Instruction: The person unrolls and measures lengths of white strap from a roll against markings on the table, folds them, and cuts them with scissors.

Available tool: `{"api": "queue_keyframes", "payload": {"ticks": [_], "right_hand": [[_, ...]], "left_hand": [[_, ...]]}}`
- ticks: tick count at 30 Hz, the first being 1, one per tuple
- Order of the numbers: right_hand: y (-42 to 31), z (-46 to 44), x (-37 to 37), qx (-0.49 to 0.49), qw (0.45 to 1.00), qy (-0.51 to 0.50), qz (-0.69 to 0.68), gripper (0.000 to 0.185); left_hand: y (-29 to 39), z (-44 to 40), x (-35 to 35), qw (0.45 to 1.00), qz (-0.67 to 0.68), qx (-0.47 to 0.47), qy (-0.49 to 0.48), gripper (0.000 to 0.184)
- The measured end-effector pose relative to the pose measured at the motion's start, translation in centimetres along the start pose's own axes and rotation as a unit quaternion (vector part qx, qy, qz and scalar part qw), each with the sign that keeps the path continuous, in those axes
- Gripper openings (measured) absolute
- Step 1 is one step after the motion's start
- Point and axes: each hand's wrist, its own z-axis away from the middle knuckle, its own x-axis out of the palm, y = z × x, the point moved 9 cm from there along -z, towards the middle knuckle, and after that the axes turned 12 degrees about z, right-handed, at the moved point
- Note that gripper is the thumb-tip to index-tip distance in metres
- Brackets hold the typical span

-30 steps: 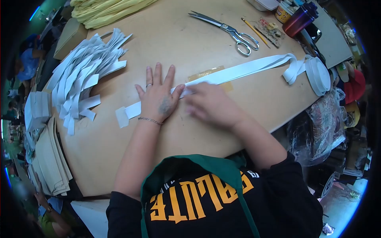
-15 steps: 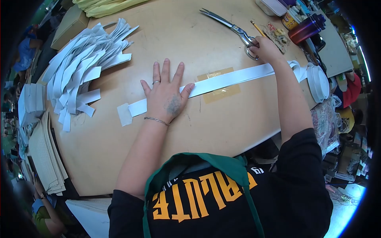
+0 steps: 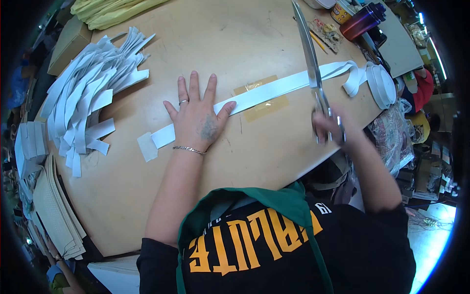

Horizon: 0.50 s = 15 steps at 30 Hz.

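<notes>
A long white elastic-like band [image 3: 264,96] lies across the table, running right to a white roll [image 3: 381,87]. My left hand [image 3: 199,115] rests flat on the band with its fingers spread. The band's left end comes out from under that hand beside a piece of pale tape [image 3: 148,146]. In my right hand [image 3: 329,128] is a pair of large metal scissors [image 3: 312,54], held by the handles. Their blades point away from me and pass over the band. Brown tape [image 3: 267,108] is stuck on the table beneath the band.
A heap of cut white strips [image 3: 90,93] lies at the left, near a cardboard box [image 3: 71,45] and yellow fabric [image 3: 105,11]. Stacked sheets [image 3: 56,210] line the left edge. A purple bottle [image 3: 362,21], a pencil [image 3: 319,43] and a tub [image 3: 341,12] stand or lie at the back right.
My right hand has picked up the scissors from the table and brought them nearer me, over the band. My left hand stays flat on the band. The view has shifted slightly.
</notes>
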Motion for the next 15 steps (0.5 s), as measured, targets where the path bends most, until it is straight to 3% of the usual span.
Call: {"api": "queue_keyframes", "payload": {"ticks": [1, 3, 5, 7, 10, 15], "right_hand": [[0.9, 2.6, 1.5, 0.011, 1.0, -0.004, 0.014, 0.017], [3.7, 6.8, 5.2, 0.036, 0.99, -0.071, -0.116, 0.016], [4.8, 10.1, 8.2, 0.088, 0.975, -0.151, -0.137, 0.028], [5.4, 11.7, 10.3, 0.08, 0.967, -0.187, -0.151, 0.036], [4.6, 11.5, 11.0, 0.036, 0.978, -0.165, -0.126, 0.042], [4.2, 10.7, 11.0, 0.072, 0.972, -0.191, -0.114, 0.054]], "left_hand": [[0.0, 0.0, 0.0, 1.0, 0.0, -0.001, 0.0, 0.067], [0.1, 0.0, 0.0, 1.0, -0.001, -0.001, -0.001, 0.069], [0.0, 0.0, 0.0, 1.0, -0.001, 0.0, 0.001, 0.069], [0.0, 0.0, 0.1, 1.0, 0.0, 0.0, 0.002, 0.069], [-0.1, 0.1, 0.1, 1.0, 0.003, -0.002, 0.001, 0.069], [-0.1, 0.0, 0.0, 1.0, 0.005, -0.004, 0.0, 0.069]]}}
